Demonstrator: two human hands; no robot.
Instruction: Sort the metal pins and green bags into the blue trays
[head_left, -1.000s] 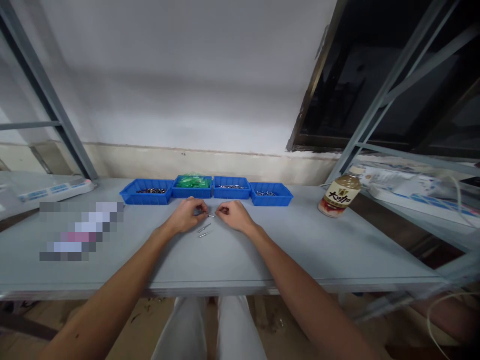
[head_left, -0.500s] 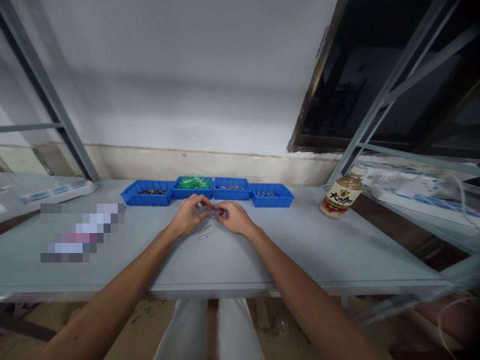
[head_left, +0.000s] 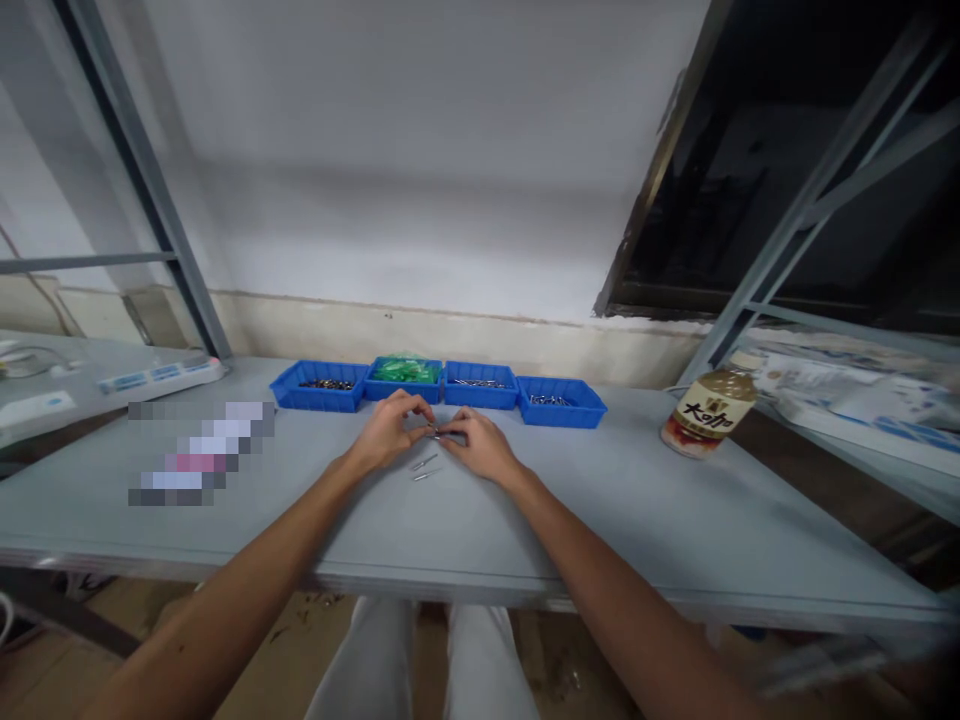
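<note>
My left hand and my right hand meet over the grey table, fingertips pinched together. Between them is a small metal piece, too small to make out in detail; both hands grip at it. Just in front of the fingers, two thin silver pin-like parts lie on the tabletop, side by side and slanted. Behind my hands stands a row of blue bins: one with small brass-coloured parts, one with green plastic pieces, one with thin metal pins, one with short silver parts.
A labelled drink bottle stands at the right. To the left lies a blurred-out flat item. Power strips run along the left side. Metal uprights rise at both sides, and a wall closes off the back.
The view has shifted a little, so the bins and bottle sit farther right. My fingertips have drawn closer together around the small metal piece. The two loose pins still lie on the table.
</note>
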